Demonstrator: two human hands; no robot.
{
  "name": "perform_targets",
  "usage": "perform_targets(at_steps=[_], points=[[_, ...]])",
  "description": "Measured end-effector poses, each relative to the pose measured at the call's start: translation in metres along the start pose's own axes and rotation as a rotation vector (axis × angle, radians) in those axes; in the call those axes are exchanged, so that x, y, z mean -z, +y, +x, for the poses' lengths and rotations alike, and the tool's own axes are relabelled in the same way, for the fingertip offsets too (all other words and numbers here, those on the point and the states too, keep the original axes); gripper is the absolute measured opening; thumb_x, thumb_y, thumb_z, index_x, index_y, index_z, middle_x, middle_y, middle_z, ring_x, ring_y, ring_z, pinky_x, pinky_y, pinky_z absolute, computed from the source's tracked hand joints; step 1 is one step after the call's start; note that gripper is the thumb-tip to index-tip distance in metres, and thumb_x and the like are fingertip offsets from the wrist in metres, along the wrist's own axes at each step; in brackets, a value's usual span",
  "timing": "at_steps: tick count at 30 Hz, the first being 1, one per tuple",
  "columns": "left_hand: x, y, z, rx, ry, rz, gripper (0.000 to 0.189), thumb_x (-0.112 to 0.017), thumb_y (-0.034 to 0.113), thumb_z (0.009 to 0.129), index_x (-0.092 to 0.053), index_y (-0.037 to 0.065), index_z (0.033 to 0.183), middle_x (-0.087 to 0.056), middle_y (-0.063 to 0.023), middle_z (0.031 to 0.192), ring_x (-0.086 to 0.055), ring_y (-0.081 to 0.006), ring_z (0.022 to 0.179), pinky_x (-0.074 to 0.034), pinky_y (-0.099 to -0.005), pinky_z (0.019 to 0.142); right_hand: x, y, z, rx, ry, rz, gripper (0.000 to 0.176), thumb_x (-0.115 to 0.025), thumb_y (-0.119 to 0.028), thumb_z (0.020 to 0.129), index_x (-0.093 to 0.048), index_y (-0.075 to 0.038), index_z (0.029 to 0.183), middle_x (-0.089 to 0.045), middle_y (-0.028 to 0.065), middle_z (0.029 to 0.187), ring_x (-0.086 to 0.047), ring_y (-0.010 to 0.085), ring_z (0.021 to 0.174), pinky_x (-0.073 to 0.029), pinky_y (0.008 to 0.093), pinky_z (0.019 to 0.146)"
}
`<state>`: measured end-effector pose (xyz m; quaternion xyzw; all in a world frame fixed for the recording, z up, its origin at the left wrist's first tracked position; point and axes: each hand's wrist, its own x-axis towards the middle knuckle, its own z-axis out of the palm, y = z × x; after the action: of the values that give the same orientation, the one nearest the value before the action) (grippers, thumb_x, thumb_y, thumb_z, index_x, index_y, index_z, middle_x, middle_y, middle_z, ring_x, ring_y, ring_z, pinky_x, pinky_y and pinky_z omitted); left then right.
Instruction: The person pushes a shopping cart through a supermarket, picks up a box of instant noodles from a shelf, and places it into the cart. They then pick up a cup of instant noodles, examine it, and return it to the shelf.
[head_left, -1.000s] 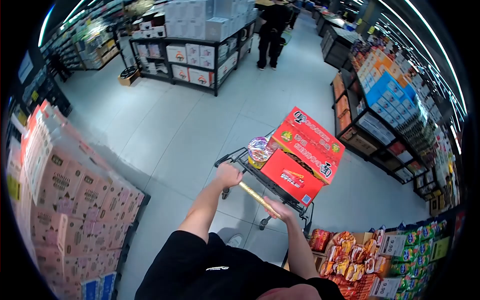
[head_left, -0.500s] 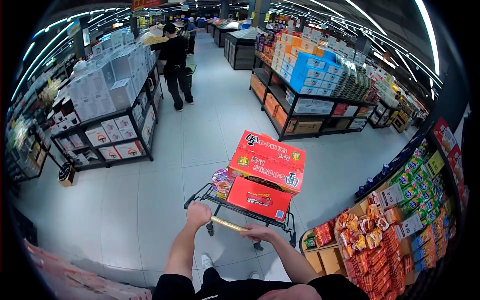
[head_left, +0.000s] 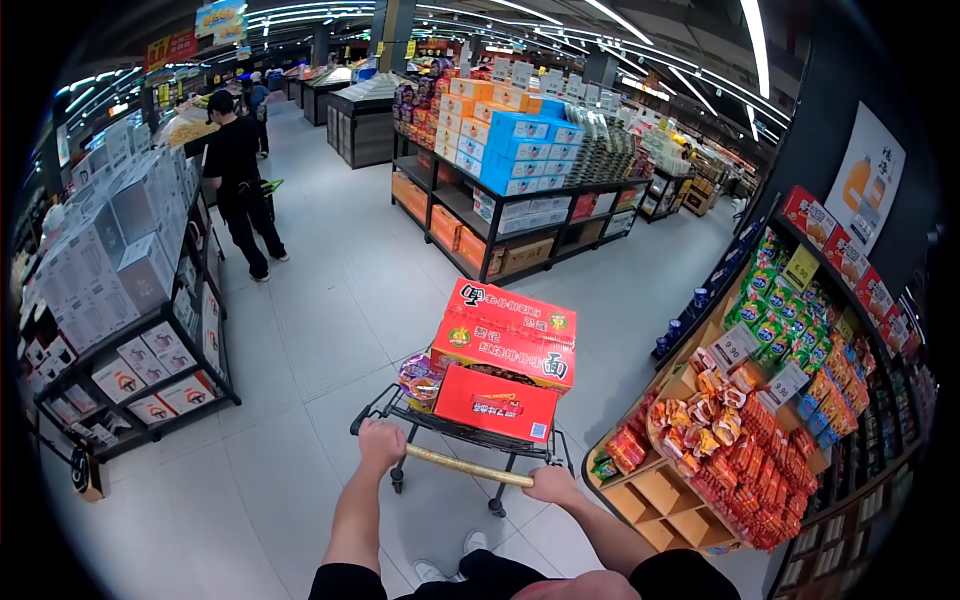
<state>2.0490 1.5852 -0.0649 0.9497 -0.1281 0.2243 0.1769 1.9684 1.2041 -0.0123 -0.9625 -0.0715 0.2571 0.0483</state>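
Note:
My left hand [head_left: 382, 443] is closed around the left end of a gold-coloured push handle [head_left: 468, 466]. At the handle's right end, the fingers of my right hand [head_left: 551, 485] are wrapped round it. The handle belongs to a dark metal shopping cart [head_left: 397, 408] on casters. On the cart, a large red printed box [head_left: 507, 328] lies behind a smaller red carton [head_left: 495, 403]. A purple packaged item [head_left: 420, 382] sits at their left. The boxes partly hide the cart's front.
A snack stand [head_left: 625, 500] with loose packets stands close on the right. Stacked white boxes [head_left: 140, 260] fill a black rack on the left. Ahead is a rack [head_left: 490, 225] of orange and blue cartons. A person in black [head_left: 240, 185] stands ahead left in the tiled aisle.
The view has turned right, so the racks and person appear farther left. My right hand has gone from loosely touching the handle to gripping its right end. My left hand keeps its hold.

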Motion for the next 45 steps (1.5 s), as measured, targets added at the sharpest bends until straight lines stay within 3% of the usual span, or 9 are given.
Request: perform_targets(at_steps=[2, 10, 20, 29, 31, 36, 38, 43, 45], points=[[-0.007, -0.010, 0.014, -0.028, -0.002, -0.001, 0.023, -0.057, 0.021, 0.076, -0.061, 0.009, 0.056, -0.061, -0.0074, 0.062, -0.059, -0.0258, 0.064, -0.041, -0.0397, 0.070, 0.003, -0.012, 0.006, -0.047, 0.047, 0.009, 0.034, -0.055, -0.038, 0.079, -0.074, -0.013, 0.094, -0.072, 0.0146, 0.086, -0.070, 0.0334, 0.084, -0.055, 0.0458, 0.077], [-0.046, -0.039, 0.089, -0.100, -0.006, -0.036, 0.023, -0.055, 0.018, 0.077, -0.058, 0.008, 0.057, -0.060, -0.0082, 0.061, -0.058, -0.0265, 0.064, -0.039, -0.0411, 0.069, 0.029, -0.015, 0.056, -0.098, 0.074, 0.019, 0.029, -0.057, -0.028, 0.073, -0.074, -0.012, 0.090, -0.071, 0.0149, 0.084, -0.070, 0.0325, 0.083, -0.056, 0.0435, 0.075], [-0.102, -0.074, 0.191, -0.189, -0.087, -0.017, 0.021, -0.055, 0.018, 0.078, -0.059, 0.009, 0.059, -0.060, -0.0077, 0.063, -0.058, -0.0265, 0.067, -0.039, -0.0413, 0.071, 0.057, -0.002, 0.132, -0.126, 0.095, 0.083, 0.027, -0.060, -0.030, 0.072, -0.073, -0.014, 0.089, -0.072, 0.0108, 0.084, -0.070, 0.0311, 0.079, -0.055, 0.0443, 0.072], [-0.150, -0.088, 0.282, -0.283, -0.101, -0.059, 0.021, -0.055, 0.017, 0.077, -0.059, 0.008, 0.058, -0.059, -0.0086, 0.062, -0.057, -0.0277, 0.067, -0.039, -0.0424, 0.070, 0.091, 0.004, 0.186, -0.252, 0.152, 0.171, 0.025, -0.059, -0.028, 0.074, -0.072, -0.012, 0.089, -0.071, 0.0126, 0.081, -0.069, 0.0311, 0.078, -0.055, 0.0441, 0.070], [-0.162, -0.091, 0.302, -0.321, -0.056, -0.085, 0.022, -0.054, 0.015, 0.074, -0.055, 0.008, 0.054, -0.056, -0.0096, 0.058, -0.054, -0.0296, 0.062, -0.037, -0.0434, 0.065, 0.098, 0.004, 0.198, -0.259, 0.212, 0.155, 0.025, -0.060, -0.028, 0.073, -0.071, -0.011, 0.088, -0.071, 0.0127, 0.080, -0.069, 0.0307, 0.077, -0.055, 0.0440, 0.070], [-0.190, -0.098, 0.358, -0.379, -0.088, -0.098, 0.022, -0.054, 0.017, 0.076, -0.057, 0.009, 0.056, -0.058, -0.0083, 0.059, -0.055, -0.0283, 0.062, -0.037, -0.0432, 0.066, 0.111, 0.011, 0.239, -0.312, 0.299, 0.144, 0.022, -0.060, -0.028, 0.073, -0.071, -0.011, 0.082, -0.070, 0.0113, 0.073, -0.070, 0.0304, 0.072, -0.055, 0.0426, 0.068], [-0.201, -0.097, 0.383, -0.401, -0.132, -0.074, 0.024, -0.054, 0.019, 0.079, -0.059, 0.009, 0.057, -0.060, -0.0071, 0.060, -0.057, -0.0269, 0.063, -0.038, -0.0430, 0.068, 0.112, 0.017, 0.254, -0.343, 0.440, 0.132, 0.020, -0.063, -0.030, 0.071, -0.069, -0.011, 0.074, -0.067, 0.0095, 0.066, -0.067, 0.0300, 0.064, -0.054, 0.0423, 0.060], [-0.235, -0.097, 0.462, -0.464, -0.195, -0.201, 0.029, -0.056, 0.028, 0.080, -0.063, 0.009, 0.059, -0.063, -0.0070, 0.063, -0.060, -0.0260, 0.067, -0.041, -0.0421, 0.071, 0.136, 0.021, 0.305, -0.490, 0.651, 0.105, 0.018, -0.065, -0.029, 0.068, -0.068, -0.011, 0.069, -0.066, 0.0100, 0.064, -0.066, 0.0308, 0.061, -0.053, 0.0427, 0.059], [-0.238, -0.096, 0.489, -0.512, -0.416, -0.234, 0.032, -0.060, 0.037, 0.079, -0.066, 0.010, 0.063, -0.064, -0.0065, 0.066, -0.062, -0.0255, 0.069, -0.042, -0.0408, 0.074, 0.144, 0.024, 0.322, -0.572, 0.666, 0.083, 0.018, -0.064, -0.029, 0.069, -0.067, -0.011, 0.069, -0.066, 0.0101, 0.064, -0.066, 0.0308, 0.061, -0.053, 0.0430, 0.060]])
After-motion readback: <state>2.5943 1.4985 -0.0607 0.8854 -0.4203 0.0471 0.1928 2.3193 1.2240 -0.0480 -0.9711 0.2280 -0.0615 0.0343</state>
